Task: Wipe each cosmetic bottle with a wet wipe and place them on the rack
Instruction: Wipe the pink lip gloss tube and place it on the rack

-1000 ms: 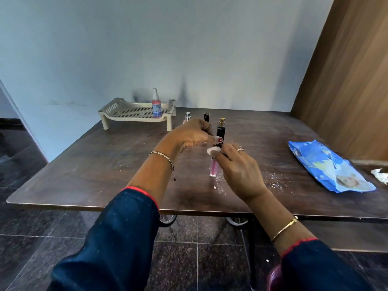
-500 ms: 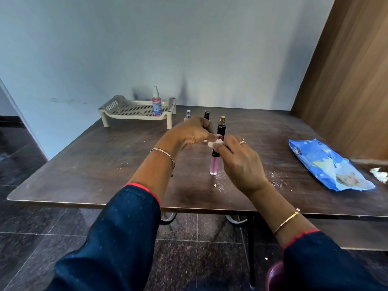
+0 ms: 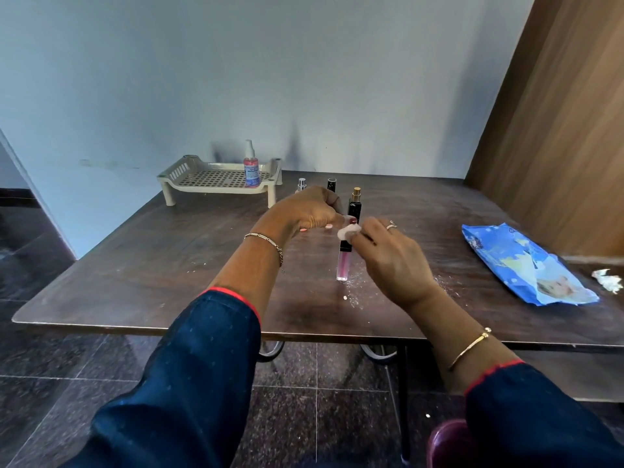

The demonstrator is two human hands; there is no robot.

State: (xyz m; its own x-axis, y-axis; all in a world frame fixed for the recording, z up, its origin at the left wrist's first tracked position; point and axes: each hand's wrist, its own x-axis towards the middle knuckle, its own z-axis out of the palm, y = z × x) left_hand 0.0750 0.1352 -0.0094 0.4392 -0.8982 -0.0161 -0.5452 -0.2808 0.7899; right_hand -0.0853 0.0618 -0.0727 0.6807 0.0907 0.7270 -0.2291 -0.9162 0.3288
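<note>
A slim pink lip gloss tube (image 3: 343, 263) with a black cap hangs upright over the table's middle. My left hand (image 3: 309, 211) pinches it at the cap. My right hand (image 3: 391, 258) presses a small white wet wipe (image 3: 347, 233) against the cap. The beige rack (image 3: 219, 179) stands at the back left with a pink spray bottle (image 3: 251, 170) on it. Behind my hands stand a silver-capped bottle (image 3: 301, 184), a black-capped bottle (image 3: 331, 184) and a black perfume bottle with a gold top (image 3: 355, 204).
A blue wet wipe pack (image 3: 520, 261) lies on the right of the brown table (image 3: 135, 265). A crumpled used wipe (image 3: 607, 280) sits at the far right edge. White crumbs dust the table below the tube. A wooden panel rises on the right.
The wipe in my right hand has slid up the tube from its middle to the cap. My left hand keeps its hold at the top. The view has tilted slightly.
</note>
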